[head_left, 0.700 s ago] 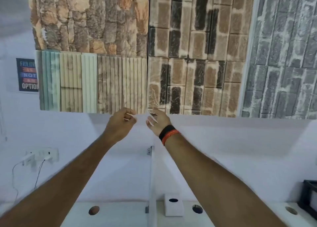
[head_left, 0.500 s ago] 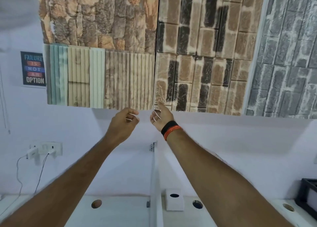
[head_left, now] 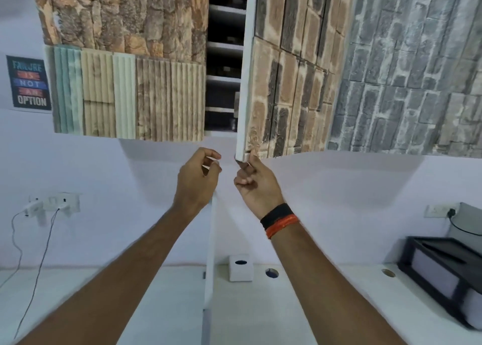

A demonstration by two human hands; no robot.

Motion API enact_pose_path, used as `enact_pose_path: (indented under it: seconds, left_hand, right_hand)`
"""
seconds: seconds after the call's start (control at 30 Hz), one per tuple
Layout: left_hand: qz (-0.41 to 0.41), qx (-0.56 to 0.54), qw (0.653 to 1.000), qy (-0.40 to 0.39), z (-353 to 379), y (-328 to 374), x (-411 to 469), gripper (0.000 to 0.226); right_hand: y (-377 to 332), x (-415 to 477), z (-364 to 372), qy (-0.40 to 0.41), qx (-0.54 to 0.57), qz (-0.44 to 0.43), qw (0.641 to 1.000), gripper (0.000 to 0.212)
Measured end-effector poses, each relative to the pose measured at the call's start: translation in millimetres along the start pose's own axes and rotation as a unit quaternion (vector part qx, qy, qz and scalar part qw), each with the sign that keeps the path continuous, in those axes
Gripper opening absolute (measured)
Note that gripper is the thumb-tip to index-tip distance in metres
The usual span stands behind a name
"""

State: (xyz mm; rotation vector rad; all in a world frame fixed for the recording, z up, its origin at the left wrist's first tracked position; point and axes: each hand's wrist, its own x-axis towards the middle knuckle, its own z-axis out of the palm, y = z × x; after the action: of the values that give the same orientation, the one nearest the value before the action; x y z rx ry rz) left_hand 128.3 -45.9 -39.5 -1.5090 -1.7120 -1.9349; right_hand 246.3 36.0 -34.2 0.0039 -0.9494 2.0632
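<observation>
A wall cabinet hangs above the desk, its doors faced with stone and brick samples. The right door (head_left: 289,84), covered in brown brick, stands swung partly open, and my right hand (head_left: 254,183) pinches its lower left corner. In the gap, dark shelves (head_left: 224,78) show inside. The left door (head_left: 125,58) stays closed. My left hand (head_left: 198,180) hovers just below the left door's bottom edge, fingers curled, holding nothing. A black and orange band circles my right wrist.
A white desk (head_left: 156,305) with cable holes runs below, split by a thin white divider (head_left: 210,253). A small white box (head_left: 240,267) stands by the divider. A black frame box (head_left: 443,271) sits at right. Wall sockets with cables (head_left: 52,204) and a poster (head_left: 28,84) are at left.
The right cabinet door has swung open under my right hand, uncovering the shelves. My left hand has dropped slightly away from the door edge.
</observation>
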Motion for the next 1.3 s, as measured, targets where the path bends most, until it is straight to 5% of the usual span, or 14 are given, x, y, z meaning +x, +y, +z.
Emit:
enact_pose_path:
  seconds: [0.53,0.7,0.87,1.0,1.3]
  left_hand:
    - [-0.003,0.013,0.982,-0.189,88,102,-96,0.014]
    - [-0.008,0.033,0.984,-0.174,76,87,-80,0.013]
    - [-0.026,0.039,0.987,-0.151,64,55,-51,0.013]
    - [-0.047,0.020,0.988,-0.145,53,17,-18,0.014]
    - [-0.076,-0.012,0.983,-0.164,41,-64,53,0.017]
  right_hand:
    - [-153,-166,-64,0.095,0.108,-0.129,0.981,0.043]
    - [-124,-176,-64,0.151,-0.015,-0.128,0.980,0.060]
    - [-73,-138,-57,0.145,-0.256,-0.094,0.951,0.028]
    - [-60,-65,-50,0.130,-0.479,-0.124,0.859,0.019]
    - [-89,99,-64,0.101,-0.822,-0.233,0.511,0.033]
